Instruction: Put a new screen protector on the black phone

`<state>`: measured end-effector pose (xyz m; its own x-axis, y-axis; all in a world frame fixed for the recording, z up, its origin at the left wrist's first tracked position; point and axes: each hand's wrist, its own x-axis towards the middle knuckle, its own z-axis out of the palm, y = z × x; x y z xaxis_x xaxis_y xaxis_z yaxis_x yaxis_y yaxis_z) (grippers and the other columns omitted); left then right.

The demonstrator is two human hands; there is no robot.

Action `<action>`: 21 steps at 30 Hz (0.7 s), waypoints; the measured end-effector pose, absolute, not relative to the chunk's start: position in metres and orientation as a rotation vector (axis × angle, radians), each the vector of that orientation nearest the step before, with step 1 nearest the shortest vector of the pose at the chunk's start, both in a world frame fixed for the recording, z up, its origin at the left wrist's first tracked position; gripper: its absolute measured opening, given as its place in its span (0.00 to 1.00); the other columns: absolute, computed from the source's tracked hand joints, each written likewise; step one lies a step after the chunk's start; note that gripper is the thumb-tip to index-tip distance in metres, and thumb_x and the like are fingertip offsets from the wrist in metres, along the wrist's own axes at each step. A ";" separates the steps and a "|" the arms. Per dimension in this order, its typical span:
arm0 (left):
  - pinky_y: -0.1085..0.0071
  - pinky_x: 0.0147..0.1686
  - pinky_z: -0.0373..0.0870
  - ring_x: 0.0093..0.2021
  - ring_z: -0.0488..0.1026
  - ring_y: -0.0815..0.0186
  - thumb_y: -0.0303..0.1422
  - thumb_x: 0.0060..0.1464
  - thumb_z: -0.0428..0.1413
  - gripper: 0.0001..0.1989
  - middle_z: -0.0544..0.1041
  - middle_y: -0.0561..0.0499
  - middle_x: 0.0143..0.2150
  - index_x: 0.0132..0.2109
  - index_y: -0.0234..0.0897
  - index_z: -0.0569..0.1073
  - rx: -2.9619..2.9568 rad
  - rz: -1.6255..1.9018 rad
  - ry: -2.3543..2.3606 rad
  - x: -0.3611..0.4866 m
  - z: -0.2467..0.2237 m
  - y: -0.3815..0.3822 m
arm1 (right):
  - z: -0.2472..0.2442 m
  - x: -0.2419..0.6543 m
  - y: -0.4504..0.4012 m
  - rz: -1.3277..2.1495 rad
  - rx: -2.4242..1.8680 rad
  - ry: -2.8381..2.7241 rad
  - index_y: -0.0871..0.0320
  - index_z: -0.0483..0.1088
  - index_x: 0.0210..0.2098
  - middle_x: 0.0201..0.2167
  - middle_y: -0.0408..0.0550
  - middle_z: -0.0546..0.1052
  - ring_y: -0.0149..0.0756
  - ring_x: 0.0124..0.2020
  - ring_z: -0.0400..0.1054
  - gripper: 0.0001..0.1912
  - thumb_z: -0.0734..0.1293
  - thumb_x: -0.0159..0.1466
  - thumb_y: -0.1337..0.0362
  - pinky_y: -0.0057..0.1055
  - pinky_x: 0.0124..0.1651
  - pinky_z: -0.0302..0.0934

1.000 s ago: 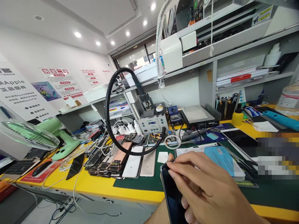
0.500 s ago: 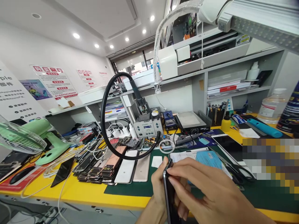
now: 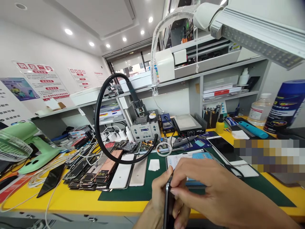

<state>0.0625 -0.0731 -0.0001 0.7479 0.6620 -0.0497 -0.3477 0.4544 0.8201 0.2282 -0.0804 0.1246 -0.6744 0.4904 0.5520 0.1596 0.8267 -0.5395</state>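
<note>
A dark phone (image 3: 168,203) stands on edge at the bottom centre, its narrow side turned up toward me. My left hand (image 3: 159,194) is wrapped round it, thumb near the top end and fingertips showing on the right side. My right hand (image 3: 205,190) pinches at the phone's upper edge with thumb and index finger; whether anything small sits between them cannot be made out. Behind the hands lie a blue packet (image 3: 202,156) and papers on the green mat (image 3: 147,190). A white phone (image 3: 122,171) and a gold phone (image 3: 138,171) lie left of the hands.
Stacked phone parts (image 3: 105,171) and a green fan (image 3: 40,149) are on the left. A black hose (image 3: 97,117) loops above the bench beside a grey soldering station (image 3: 145,129). At right are scissors (image 3: 234,170), a white-framed phone (image 3: 225,148) and a spray can (image 3: 284,106). A lamp (image 3: 257,41) hangs overhead.
The view has turned to the right, so bench items appear further left and the spray can shows more fully. Both hands keep hold at the phone, with the right fingers slightly shifted.
</note>
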 end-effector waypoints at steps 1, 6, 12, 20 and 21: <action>0.70 0.12 0.56 0.09 0.63 0.64 0.72 0.50 0.36 0.45 0.63 0.45 0.09 0.09 0.38 0.63 0.919 0.619 0.384 0.062 0.000 -0.073 | 0.125 0.228 -0.079 0.593 -0.467 -2.291 0.52 0.70 0.35 0.32 0.34 0.78 0.28 0.34 0.71 0.12 0.68 0.62 0.78 0.24 0.40 0.62; 0.72 0.14 0.58 0.11 0.64 0.65 0.67 0.55 0.41 0.42 0.58 0.48 0.08 0.09 0.38 0.61 0.914 0.625 0.423 0.058 -0.004 -0.073 | 0.128 0.231 -0.077 0.592 -0.459 -2.332 0.52 0.71 0.35 0.32 0.35 0.78 0.29 0.33 0.72 0.10 0.68 0.64 0.75 0.25 0.39 0.63; 0.70 0.13 0.56 0.10 0.62 0.64 0.65 0.55 0.43 0.41 0.59 0.47 0.07 0.09 0.39 0.62 0.917 0.627 0.358 0.059 -0.009 -0.073 | 0.127 0.233 -0.077 0.592 -0.438 -2.354 0.52 0.72 0.34 0.34 0.36 0.79 0.31 0.36 0.73 0.11 0.67 0.64 0.76 0.27 0.42 0.65; 0.71 0.13 0.53 0.09 0.58 0.68 0.68 0.54 0.38 0.43 0.59 0.47 0.08 0.09 0.38 0.61 0.937 0.638 0.399 0.069 -0.004 -0.074 | 0.121 0.228 -0.082 0.587 -0.487 -2.265 0.55 0.70 0.29 0.28 0.36 0.76 0.30 0.31 0.71 0.11 0.67 0.58 0.78 0.27 0.39 0.64; 0.71 0.13 0.54 0.09 0.58 0.68 0.70 0.52 0.38 0.44 0.57 0.48 0.08 0.09 0.38 0.61 0.921 0.649 0.419 0.070 -0.004 -0.075 | 0.121 0.228 -0.083 0.622 -0.513 -2.241 0.55 0.70 0.29 0.27 0.37 0.76 0.30 0.30 0.71 0.11 0.67 0.57 0.78 0.26 0.37 0.64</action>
